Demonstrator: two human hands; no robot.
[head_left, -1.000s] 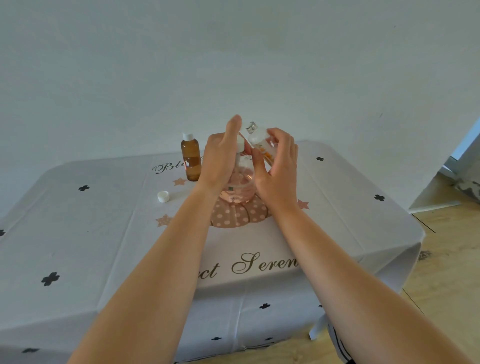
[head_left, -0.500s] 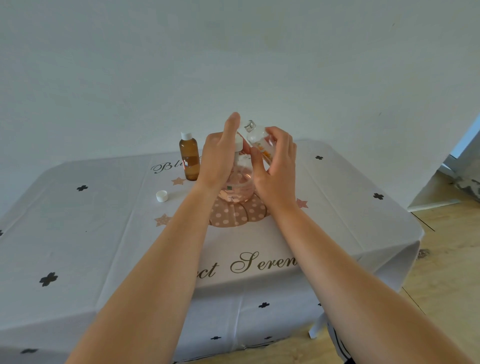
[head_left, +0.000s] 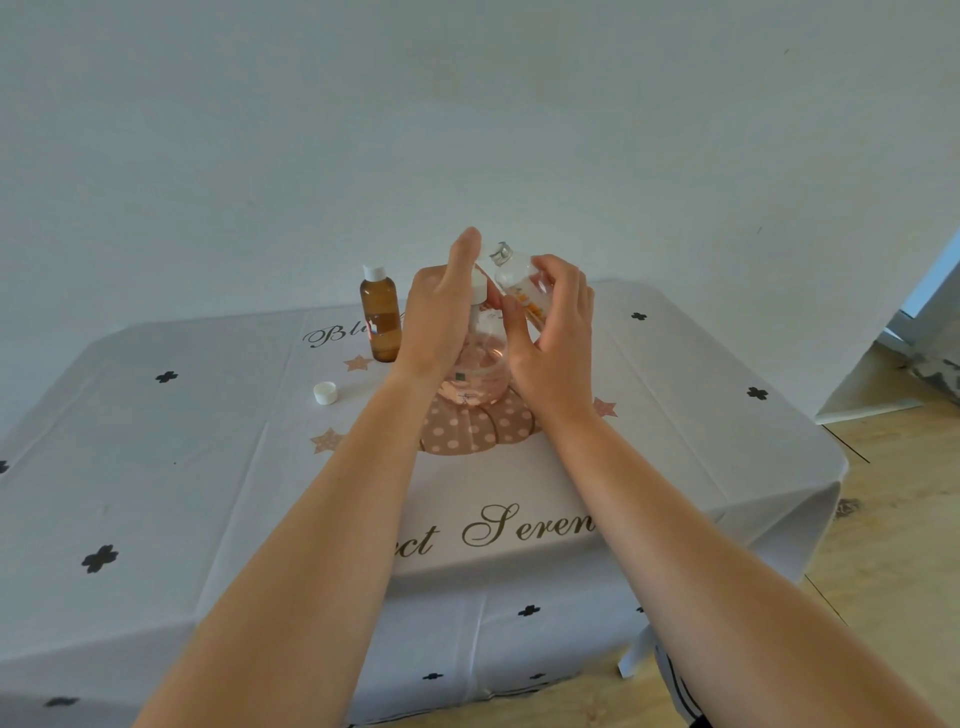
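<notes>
A round clear pump bottle (head_left: 480, 374) of pink liquid stands mid-table on a dotted pink print. My left hand (head_left: 436, 317) wraps around its white pump head (head_left: 479, 288), thumb sticking up. My right hand (head_left: 556, 353) holds a small clear bottle (head_left: 514, 273) with an orange label. The small bottle is tilted, its open silver neck pointing up-left beside the pump head. The pump spout is hidden between my hands.
An amber bottle (head_left: 381, 322) with a white cap stands left of my hands. A loose white cap (head_left: 325, 392) lies in front of it. The white printed tablecloth (head_left: 182, 467) drapes over the table edges. Wooden floor (head_left: 904, 519) lies to the right, and a wall is close behind.
Nothing has clearly moved. Both hands keep the same hold on the pump head and the small bottle, and the view shifts only slightly.
</notes>
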